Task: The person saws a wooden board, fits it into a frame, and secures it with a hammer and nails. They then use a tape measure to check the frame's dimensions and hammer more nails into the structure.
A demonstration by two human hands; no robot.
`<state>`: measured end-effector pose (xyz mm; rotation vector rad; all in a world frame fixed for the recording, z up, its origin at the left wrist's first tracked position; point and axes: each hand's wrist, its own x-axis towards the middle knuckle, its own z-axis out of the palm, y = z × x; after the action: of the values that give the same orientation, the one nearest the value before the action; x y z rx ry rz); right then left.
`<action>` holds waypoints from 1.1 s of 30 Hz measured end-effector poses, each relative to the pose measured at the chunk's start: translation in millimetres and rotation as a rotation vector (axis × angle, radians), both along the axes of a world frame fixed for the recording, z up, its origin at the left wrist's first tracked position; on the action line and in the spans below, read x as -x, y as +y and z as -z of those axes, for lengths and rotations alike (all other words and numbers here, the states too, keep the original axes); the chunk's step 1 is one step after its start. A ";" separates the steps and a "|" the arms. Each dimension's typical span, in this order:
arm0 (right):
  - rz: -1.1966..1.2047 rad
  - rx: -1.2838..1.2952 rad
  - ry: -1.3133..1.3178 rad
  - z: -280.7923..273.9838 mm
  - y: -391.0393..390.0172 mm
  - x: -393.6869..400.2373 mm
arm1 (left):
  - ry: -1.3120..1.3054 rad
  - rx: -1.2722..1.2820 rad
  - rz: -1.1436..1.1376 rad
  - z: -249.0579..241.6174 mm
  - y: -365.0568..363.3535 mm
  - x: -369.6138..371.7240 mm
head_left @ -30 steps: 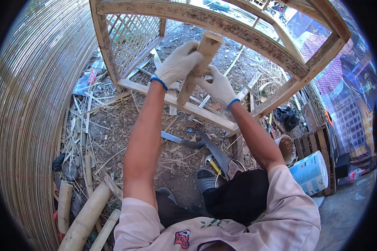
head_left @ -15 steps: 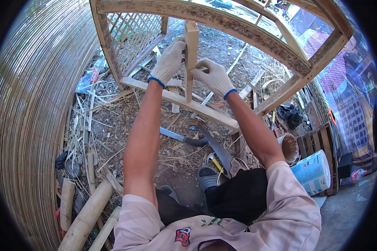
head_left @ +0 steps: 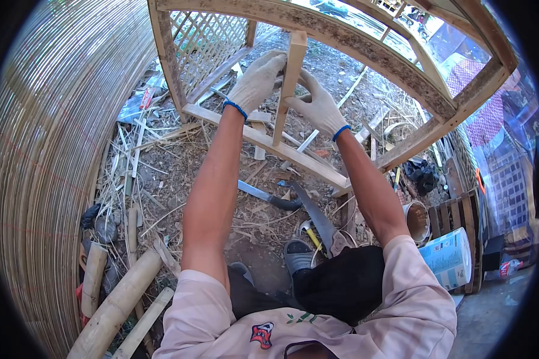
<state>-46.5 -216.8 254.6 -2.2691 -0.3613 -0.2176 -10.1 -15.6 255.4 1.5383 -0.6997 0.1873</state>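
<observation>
Both of my hands wear pale work gloves with blue cuffs. My left hand [head_left: 256,81] and my right hand [head_left: 318,106] both grip a short wooden slat [head_left: 288,84], held upright. The slat's lower end rests on the bottom rail [head_left: 221,122] of a large wooden frame [head_left: 365,48]. Its top end reaches up near the frame's curved, mould-spotted top rail. A diamond lattice panel [head_left: 212,39] fills the frame's left section, just left of my left hand.
A rolled bamboo mat [head_left: 48,161] walls the left side. On the littered dirt lie a machete [head_left: 266,196], a handsaw [head_left: 317,218], a hammer [head_left: 308,233], bamboo poles [head_left: 117,308] and scrap sticks. A paint tin [head_left: 418,220], a wooden crate [head_left: 455,209] and a white bag [head_left: 449,257] stand at right.
The slat was tilted a second ago; both hands have turned it upright and set its foot on the bottom rail. The view has shifted slightly left.
</observation>
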 end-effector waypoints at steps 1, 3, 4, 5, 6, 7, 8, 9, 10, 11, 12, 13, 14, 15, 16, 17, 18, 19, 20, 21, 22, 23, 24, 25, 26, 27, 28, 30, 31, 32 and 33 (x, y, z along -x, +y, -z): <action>-0.023 0.018 -0.008 -3.0 1.6 0.9 | -0.056 -0.027 -0.013 -0.8 -0.3 -3.8; -0.068 0.055 -0.023 -7.8 4.8 3.5 | -0.056 -0.069 -0.028 -6.6 -1.3 -3.4; -0.058 0.037 -0.005 -6.7 6.1 4.3 | 0.001 -0.086 -0.027 -12.8 -2.9 -0.7; -0.048 0.018 0.013 -5.7 7.7 4.6 | 0.057 -0.103 -0.028 -18.4 -4.1 2.8; -0.041 0.001 0.032 -5.0 10.2 5.1 | 0.058 -0.070 -0.034 -16.2 -5.0 1.4; -0.023 -0.005 0.044 -5.1 12.7 6.0 | 0.059 -0.037 -0.042 -13.9 -4.5 -0.3; -0.006 -0.010 0.056 -6.6 14.4 7.0 | 0.059 -0.006 -0.051 -11.9 -2.1 -1.7; 0.011 -0.015 0.067 -7.7 15.5 7.7 | 0.057 -0.008 -0.070 -9.6 1.9 -2.6; 0.015 -0.005 0.060 -5.5 15.0 7.2 | 0.054 -0.010 -0.088 -7.2 6.8 -3.3; 0.018 0.007 0.053 -1.7 13.0 5.5 | 0.051 -0.011 -0.106 -5.3 11.9 -4.4; 0.021 0.021 0.044 -0.4 12.7 4.5 | 0.090 -0.011 -0.092 -2.5 17.2 -7.0; 0.031 0.033 0.044 0.9 12.4 3.7 | 0.130 -0.010 -0.078 0.4 22.8 -9.7; 0.030 0.016 0.043 2.2 11.9 3.7 | 0.171 -0.009 -0.063 3.7 27.2 -11.9; 0.031 0.000 0.043 2.4 12.2 5.7 | 0.189 -0.007 -0.054 4.1 30.0 -10.3; 0.033 -0.017 0.039 1.5 12.7 6.5 | 0.204 -0.005 -0.044 3.6 32.2 -9.2; 0.031 -0.015 0.042 1.5 13.1 5.7 | 0.218 -0.004 -0.033 2.4 34.0 -8.5; 0.031 -0.013 0.046 1.9 13.7 5.5 | 0.194 -0.012 -0.031 1.2 35.1 -8.4; 0.033 -0.012 0.050 2.0 13.4 6.1 | 0.170 -0.021 -0.026 -0.1 35.2 -8.5; 0.038 -0.009 0.045 2.6 13.2 7.7 | 0.145 -0.030 -0.019 -1.4 34.3 -8.8; 0.044 -0.006 0.039 2.2 15.8 11.8 | 0.099 -0.087 -0.052 -9.8 32.8 -2.1; 0.052 -0.002 0.033 2.1 17.8 15.3 | 0.053 -0.145 -0.083 -24.1 30.3 11.1; 0.054 -0.001 0.016 6.0 17.8 15.2 | 0.006 -0.200 -0.115 -34.4 26.2 20.7; 0.059 0.000 0.015 6.1 18.5 16.2 | 0.004 -0.192 -0.044 -37.7 19.9 24.4; 0.063 0.002 0.016 6.2 19.2 17.5 | 0.003 -0.183 0.026 -40.2 12.9 27.6; 0.066 0.002 0.017 6.1 18.6 18.8 | 0.002 -0.176 0.096 -42.9 6.4 29.1; 0.119 0.065 0.068 6.1 16.6 19.2 | -0.041 -0.203 0.135 -44.0 -0.9 30.5; 0.119 0.021 0.060 7.2 14.4 20.8 | -0.030 -0.249 0.133 -45.2 -3.5 30.8; 0.117 -0.068 0.046 15.3 8.6 26.0 | -0.004 -0.341 0.127 -47.7 -7.6 37.1; 0.091 -0.118 0.016 22.3 5.0 25.9 | -0.039 -0.357 0.077 -43.9 -15.4 35.6; 0.107 -0.128 0.012 27.3 -0.5 26.4 | -0.023 -0.367 0.080 -40.2 -21.6 33.3; 0.123 -0.139 0.009 28.5 -2.6 29.8 | -0.005 -0.378 0.083 -39.5 -26.2 35.7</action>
<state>-76.3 -219.4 226.1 -2.1555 -0.1959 -0.2869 -45.8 -41.8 294.9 1.8639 -0.8347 -0.0058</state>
